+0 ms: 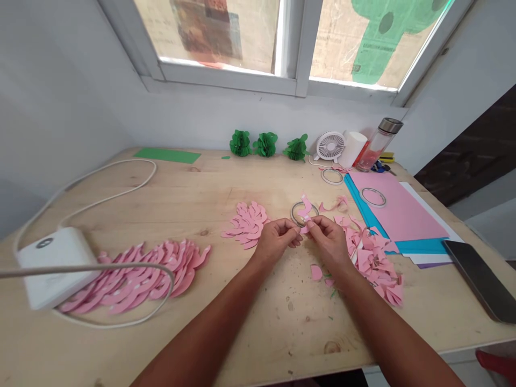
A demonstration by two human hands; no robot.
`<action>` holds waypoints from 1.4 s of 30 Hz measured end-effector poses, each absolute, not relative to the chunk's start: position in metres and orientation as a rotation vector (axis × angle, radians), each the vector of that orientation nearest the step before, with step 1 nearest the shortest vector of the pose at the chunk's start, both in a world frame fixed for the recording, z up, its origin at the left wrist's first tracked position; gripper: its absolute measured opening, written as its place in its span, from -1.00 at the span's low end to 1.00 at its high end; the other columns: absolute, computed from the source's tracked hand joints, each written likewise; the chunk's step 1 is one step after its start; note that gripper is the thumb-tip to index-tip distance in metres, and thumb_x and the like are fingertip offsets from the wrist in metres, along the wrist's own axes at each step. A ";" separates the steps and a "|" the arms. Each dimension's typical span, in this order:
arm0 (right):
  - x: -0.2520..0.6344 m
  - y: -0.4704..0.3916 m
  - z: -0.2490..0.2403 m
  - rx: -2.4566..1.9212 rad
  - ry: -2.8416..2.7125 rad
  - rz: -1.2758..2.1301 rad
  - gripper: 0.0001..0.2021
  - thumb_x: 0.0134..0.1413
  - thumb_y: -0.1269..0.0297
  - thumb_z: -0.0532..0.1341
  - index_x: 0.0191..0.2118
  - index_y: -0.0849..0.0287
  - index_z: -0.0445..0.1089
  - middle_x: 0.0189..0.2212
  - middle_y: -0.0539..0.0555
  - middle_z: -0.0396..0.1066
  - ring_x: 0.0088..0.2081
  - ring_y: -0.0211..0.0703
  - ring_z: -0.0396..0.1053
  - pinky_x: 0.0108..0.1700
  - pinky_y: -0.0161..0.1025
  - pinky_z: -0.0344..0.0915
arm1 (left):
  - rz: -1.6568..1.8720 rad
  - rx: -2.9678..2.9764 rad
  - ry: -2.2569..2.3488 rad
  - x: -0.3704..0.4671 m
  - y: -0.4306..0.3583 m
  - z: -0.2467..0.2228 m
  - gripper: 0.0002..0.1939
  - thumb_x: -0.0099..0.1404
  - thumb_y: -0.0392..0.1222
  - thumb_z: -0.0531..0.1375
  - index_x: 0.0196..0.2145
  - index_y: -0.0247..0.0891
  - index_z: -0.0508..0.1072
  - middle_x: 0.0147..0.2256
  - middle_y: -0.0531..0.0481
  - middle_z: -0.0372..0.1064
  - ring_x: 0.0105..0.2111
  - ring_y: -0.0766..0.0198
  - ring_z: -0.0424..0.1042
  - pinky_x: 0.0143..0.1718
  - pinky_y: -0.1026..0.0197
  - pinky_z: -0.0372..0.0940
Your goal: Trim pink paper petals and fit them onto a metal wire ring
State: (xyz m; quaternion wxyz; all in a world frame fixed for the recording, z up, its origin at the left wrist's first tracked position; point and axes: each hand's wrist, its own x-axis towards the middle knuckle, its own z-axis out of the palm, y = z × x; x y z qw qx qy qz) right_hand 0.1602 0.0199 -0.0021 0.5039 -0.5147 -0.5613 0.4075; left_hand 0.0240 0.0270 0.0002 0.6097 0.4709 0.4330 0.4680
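My right hand pinches a curved pink paper cutout between thumb and finger. A small white patch, like tape, shows on the cutout near the fingertips. Close beside it, my left hand has thumb and forefinger pressed together at the cutout's lower end; what lies between them is too small to make out. A roll of tape lies flat just behind the hands. Left of them is a fanned cluster of pink cutouts. Pink paper scraps are heaped beside my right forearm.
Overlapping pink cutouts lie at left beside a white power bank with a looping cable. Green paper shapes, a small fan and a bottle stand along the wall. Paper sheets and a phone lie right.
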 end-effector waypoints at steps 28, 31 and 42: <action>0.161 0.019 -0.002 -1.260 -1.369 0.921 -0.71 -0.01 0.07 0.18 -0.51 0.21 0.33 -0.65 -0.08 0.19 -0.58 -0.35 0.10 -0.54 -0.37 0.02 | 1.219 0.948 0.946 0.026 0.027 -0.003 -0.72 0.05 -0.10 0.24 -0.31 -0.32 0.43 -0.44 -0.03 0.44 -0.45 0.28 0.41 -0.46 0.28 0.30; 0.160 0.017 -0.001 -1.262 -1.435 0.934 -0.72 0.00 0.07 0.18 -0.51 0.20 0.35 -0.63 -0.05 0.25 -0.57 -0.33 0.14 -0.53 -0.37 0.04 | 1.221 0.793 0.887 0.023 0.028 -0.001 -0.66 0.01 -0.16 0.28 -0.23 -0.33 0.43 -0.46 -0.05 0.46 -0.43 0.28 0.42 -0.39 0.26 0.30; 0.159 0.017 -0.005 -1.171 -1.529 1.094 -0.73 0.02 0.08 0.17 -0.48 0.21 0.37 -0.61 -0.04 0.29 -0.57 -0.34 0.14 -0.54 -0.36 0.05 | 1.179 0.585 0.683 0.019 0.026 0.011 -0.63 -0.13 -0.28 0.36 -0.28 -0.34 0.49 -0.48 0.02 0.41 -0.52 0.42 0.35 -0.41 0.34 0.25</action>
